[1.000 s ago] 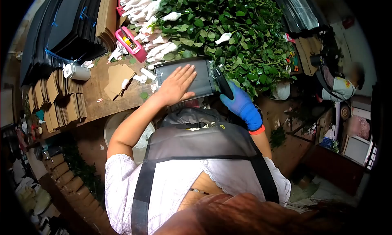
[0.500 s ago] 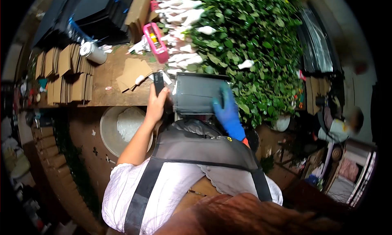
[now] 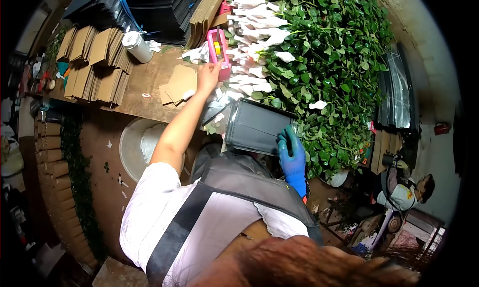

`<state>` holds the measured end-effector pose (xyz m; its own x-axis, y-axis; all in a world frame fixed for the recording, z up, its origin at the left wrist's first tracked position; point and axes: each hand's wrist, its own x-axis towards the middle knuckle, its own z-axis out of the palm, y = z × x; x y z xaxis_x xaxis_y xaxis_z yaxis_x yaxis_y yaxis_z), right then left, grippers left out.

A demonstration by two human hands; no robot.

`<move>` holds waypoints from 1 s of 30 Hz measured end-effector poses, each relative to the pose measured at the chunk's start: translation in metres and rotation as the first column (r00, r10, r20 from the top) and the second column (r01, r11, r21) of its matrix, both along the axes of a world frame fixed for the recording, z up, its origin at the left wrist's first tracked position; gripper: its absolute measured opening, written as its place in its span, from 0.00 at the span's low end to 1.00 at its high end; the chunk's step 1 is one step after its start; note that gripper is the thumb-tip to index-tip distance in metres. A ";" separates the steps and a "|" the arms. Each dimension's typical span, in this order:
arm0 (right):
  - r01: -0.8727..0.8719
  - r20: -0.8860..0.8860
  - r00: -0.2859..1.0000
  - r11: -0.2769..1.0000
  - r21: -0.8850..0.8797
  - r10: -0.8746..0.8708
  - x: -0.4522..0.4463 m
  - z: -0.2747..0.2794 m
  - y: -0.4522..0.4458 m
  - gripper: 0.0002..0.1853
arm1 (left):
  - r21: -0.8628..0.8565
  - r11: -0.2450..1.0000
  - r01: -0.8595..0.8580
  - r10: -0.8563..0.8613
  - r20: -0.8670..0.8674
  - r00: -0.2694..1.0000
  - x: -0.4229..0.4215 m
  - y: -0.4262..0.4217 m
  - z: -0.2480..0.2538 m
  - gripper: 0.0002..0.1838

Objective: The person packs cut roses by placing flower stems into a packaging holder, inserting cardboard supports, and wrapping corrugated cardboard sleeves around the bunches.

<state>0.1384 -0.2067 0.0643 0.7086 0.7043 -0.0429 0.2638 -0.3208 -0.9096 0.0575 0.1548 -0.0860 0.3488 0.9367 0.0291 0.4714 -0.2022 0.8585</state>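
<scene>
Around the centre of our view lies a dark, flat, rectangular packet (image 3: 259, 127), smooth and glossy at its rim, on the near edge of the brown bench (image 3: 149, 77). Our right hand (image 3: 293, 159), in a blue knitted glove with greener fingertips, is at the packet's right edge; thumb and fingers show a gap, but we cannot tell whether they pinch the rim. Near twelve o'clock, our bare left hand (image 3: 208, 77) has its fingers at the near end of a hard pink dispenser (image 3: 218, 57) with a yellow core; its fingertips are small, so we cannot tell whether they close on anything. Just left of the packet, clear film and a dark piece (image 3: 215, 107) overlap, their outlines hard to make out. White-sleeved buds (image 3: 264, 21), ribbed and tapering, lie at twelve o'clock, cut off above, and glossy leaves (image 3: 329, 77) at two hide their stems. Flat cardboard pieces (image 3: 180, 83) and a smooth white cylinder (image 3: 137, 46) sit toward ten-thirty, folded cardboard bundles (image 3: 102, 62) at ten. Our forearm partly covers the round tub (image 3: 130, 149) at nine. Toward four, another person (image 3: 405, 194) is small and indistinct; our hair fills six.
</scene>
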 end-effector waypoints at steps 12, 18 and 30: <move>0.042 -0.048 0.998 0.998 -0.054 -0.044 -0.006 0.003 -0.023 0.24 | -0.069 0.989 0.131 -0.135 -0.052 0.990 0.008 -0.018 -0.024 0.19; 0.046 0.056 0.998 0.998 -0.046 -0.043 0.003 0.033 -0.010 0.22 | 0.089 0.934 0.345 -0.303 -0.314 0.900 -0.014 -0.031 0.053 0.16; -0.043 0.076 0.996 0.998 -0.049 0.047 0.008 0.030 0.003 0.20 | -0.002 0.774 0.633 -0.531 -0.548 0.646 -0.044 -0.160 0.122 0.23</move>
<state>0.1465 -0.2041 0.0940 0.6786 0.7341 -0.0231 0.3480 -0.3491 -0.8701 0.0130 -0.0053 0.0361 0.8311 0.5298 -0.1693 0.5421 -0.7034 0.4598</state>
